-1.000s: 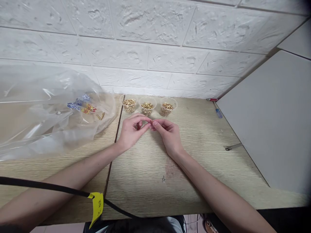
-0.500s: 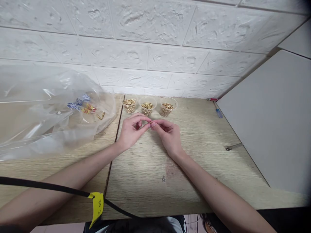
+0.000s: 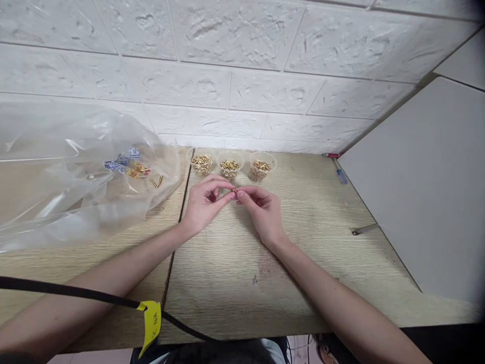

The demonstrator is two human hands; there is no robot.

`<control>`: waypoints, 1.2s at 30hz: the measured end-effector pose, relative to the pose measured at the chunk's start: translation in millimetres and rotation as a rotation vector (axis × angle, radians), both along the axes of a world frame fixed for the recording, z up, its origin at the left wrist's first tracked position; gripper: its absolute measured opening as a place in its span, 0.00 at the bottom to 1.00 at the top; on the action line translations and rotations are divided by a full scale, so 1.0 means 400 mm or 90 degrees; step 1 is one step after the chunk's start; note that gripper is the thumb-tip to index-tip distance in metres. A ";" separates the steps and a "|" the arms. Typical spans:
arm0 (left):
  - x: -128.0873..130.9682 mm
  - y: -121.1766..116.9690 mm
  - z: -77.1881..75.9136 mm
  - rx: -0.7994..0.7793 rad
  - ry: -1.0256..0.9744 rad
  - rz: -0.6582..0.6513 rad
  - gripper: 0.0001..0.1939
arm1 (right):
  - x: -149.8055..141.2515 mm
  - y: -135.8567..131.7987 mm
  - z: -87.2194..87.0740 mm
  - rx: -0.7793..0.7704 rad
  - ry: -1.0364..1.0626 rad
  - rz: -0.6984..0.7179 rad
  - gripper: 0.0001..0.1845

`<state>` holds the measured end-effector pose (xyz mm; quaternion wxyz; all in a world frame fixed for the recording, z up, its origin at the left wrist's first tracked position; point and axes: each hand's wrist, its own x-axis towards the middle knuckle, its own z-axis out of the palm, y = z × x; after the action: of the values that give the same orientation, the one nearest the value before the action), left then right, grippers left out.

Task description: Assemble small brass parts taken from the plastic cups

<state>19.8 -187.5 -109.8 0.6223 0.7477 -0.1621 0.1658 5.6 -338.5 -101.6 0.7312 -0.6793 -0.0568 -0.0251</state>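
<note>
My left hand [image 3: 204, 202] and my right hand [image 3: 263, 210] meet fingertip to fingertip above the table. Both pinch a tiny gold-coloured metal piece [image 3: 234, 190], mostly covered by the fingers, so its exact kind does not show. Just beyond the hands, three clear plastic cups stand in a row: the left cup [image 3: 201, 171], the middle cup [image 3: 229, 172] and the right cup [image 3: 259, 174]. Each contains many small brass-coloured pins or similar metal parts.
A large clear plastic bag [image 3: 76, 202] with gold pieces beside it or inside lies at left. At right are a screwdriver [image 3: 341, 175], a metal strip [image 3: 364, 229] and a white panel [image 3: 424, 177]. A small metal screw [image 3: 255, 280] lies in front; a black cable [image 3: 68, 289] crosses lower left.
Hardly anything differs. The fingertips have shifted very slightly around the small gold piece, which shows a little more now.
</note>
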 end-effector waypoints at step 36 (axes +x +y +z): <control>0.002 0.005 -0.003 -0.037 -0.069 -0.027 0.04 | -0.001 -0.006 0.007 -0.063 -0.012 0.014 0.11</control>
<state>20.7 -185.6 -110.9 0.6374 0.7156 -0.2065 0.1974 5.4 -340.7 -98.9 0.6966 -0.7135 -0.0721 -0.0207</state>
